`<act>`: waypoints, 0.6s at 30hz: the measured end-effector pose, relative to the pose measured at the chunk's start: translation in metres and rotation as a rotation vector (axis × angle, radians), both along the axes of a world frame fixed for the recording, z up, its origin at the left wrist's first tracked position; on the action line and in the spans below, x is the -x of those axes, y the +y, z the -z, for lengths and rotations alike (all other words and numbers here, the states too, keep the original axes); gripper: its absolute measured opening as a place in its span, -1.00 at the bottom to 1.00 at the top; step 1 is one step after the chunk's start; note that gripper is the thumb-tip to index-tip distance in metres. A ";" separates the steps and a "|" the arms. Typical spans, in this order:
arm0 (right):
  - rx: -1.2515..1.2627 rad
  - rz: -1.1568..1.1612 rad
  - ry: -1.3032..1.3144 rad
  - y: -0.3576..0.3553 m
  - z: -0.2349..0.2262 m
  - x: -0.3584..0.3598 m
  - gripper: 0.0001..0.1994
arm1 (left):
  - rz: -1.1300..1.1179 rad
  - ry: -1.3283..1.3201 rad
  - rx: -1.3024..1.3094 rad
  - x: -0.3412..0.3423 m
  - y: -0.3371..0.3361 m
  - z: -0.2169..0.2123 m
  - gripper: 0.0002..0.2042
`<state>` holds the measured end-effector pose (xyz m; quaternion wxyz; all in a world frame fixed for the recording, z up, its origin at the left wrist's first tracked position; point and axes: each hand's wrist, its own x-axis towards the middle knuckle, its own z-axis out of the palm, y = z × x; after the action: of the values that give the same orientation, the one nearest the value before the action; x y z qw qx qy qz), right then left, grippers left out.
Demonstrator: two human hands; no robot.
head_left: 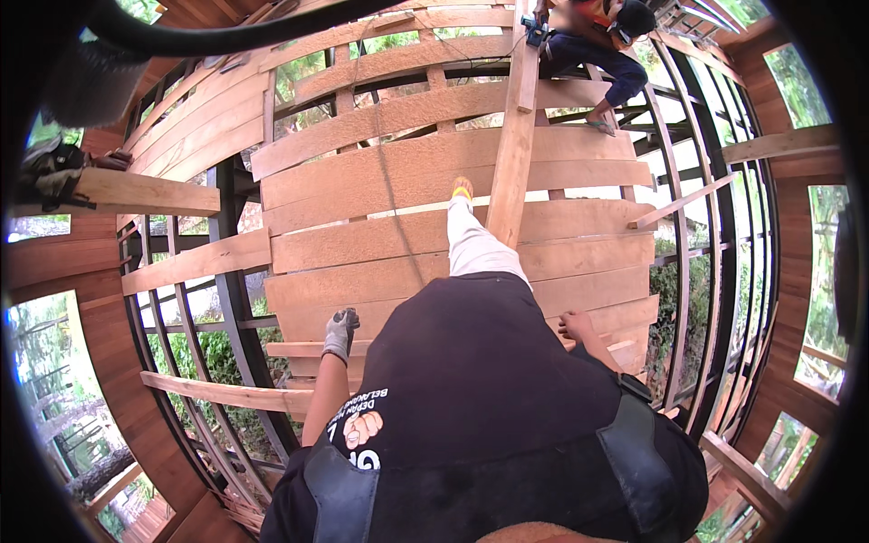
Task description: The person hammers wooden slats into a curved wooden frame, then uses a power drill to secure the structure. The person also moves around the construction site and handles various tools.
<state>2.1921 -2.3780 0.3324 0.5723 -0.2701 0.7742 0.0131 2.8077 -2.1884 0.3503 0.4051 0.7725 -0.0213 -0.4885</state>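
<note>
My left hand (341,332), in a grey glove with dark fingertips, hangs beside my body above the floor planks. Its fingers are curled in, and nothing shows in them. My right hand (574,324) is bare and hangs at my other side, fingers slightly bent and apart, holding nothing that I can see. Under me lie broad reddish-brown wooden planks (362,185) with gaps between them. My one visible foot, in a yellow-strapped sandal (463,188), rests on the planks, left of a long, narrow timber (512,172).
At the far right a co-worker (602,45) crouches by a blue power tool (536,34) on the timber. A cable (387,172) crosses the planks. Dark metal beams (237,271) with open gaps flank the planking. A thick beam (145,192) juts in from the left.
</note>
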 end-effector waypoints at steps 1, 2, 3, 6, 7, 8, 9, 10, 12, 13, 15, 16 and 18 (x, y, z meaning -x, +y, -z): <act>-0.021 -0.003 0.018 -0.011 -0.022 -0.004 -0.72 | 0.041 0.000 -0.051 0.008 -0.022 0.002 -0.79; -0.028 -0.014 0.027 -0.027 -0.030 -0.005 -0.73 | 0.094 -0.007 -0.091 0.011 -0.049 0.007 -0.78; -0.029 -0.016 0.040 -0.051 -0.031 -0.005 -0.76 | 0.136 -0.023 -0.117 0.011 -0.081 0.012 -0.77; -0.016 -0.002 0.027 -0.128 -0.033 -0.009 -0.77 | 0.182 0.006 -0.144 0.000 -0.175 0.019 -0.76; 0.029 0.003 0.014 -0.160 -0.033 -0.013 -0.77 | 0.182 0.025 -0.144 -0.008 -0.206 0.018 -0.75; 0.071 0.009 0.000 -0.194 -0.032 -0.017 -0.77 | 0.199 -0.007 -0.092 -0.019 -0.240 0.017 -0.75; 0.099 0.011 -0.004 -0.220 -0.035 -0.018 -0.77 | 0.213 -0.029 -0.055 -0.025 -0.273 0.010 -0.75; 0.133 0.037 -0.018 -0.248 -0.042 -0.021 -0.77 | 0.223 -0.054 -0.011 -0.032 -0.309 0.005 -0.75; 0.220 0.091 -0.059 -0.314 -0.055 -0.033 -0.78 | 0.216 -0.082 0.060 -0.049 -0.379 0.003 -0.73; 0.264 0.107 -0.100 -0.342 -0.054 -0.035 -0.78 | 0.155 -0.041 0.156 -0.053 -0.403 0.005 -0.71; 0.340 0.151 -0.179 -0.392 -0.048 -0.035 -0.79 | 0.041 0.040 0.339 -0.061 -0.448 0.006 -0.66; 0.320 0.164 -0.148 -0.407 -0.048 -0.033 -0.79 | 0.127 -0.002 0.273 -0.054 -0.469 0.002 -0.65; 0.292 0.189 -0.087 -0.441 -0.054 -0.027 -0.79 | 0.300 -0.086 0.155 -0.035 -0.516 -0.021 -0.63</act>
<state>2.2191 -2.8191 0.3860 0.5587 -0.2768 0.7642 -0.1652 2.8431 -2.7045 0.3714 0.3848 0.7472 -0.1913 -0.5070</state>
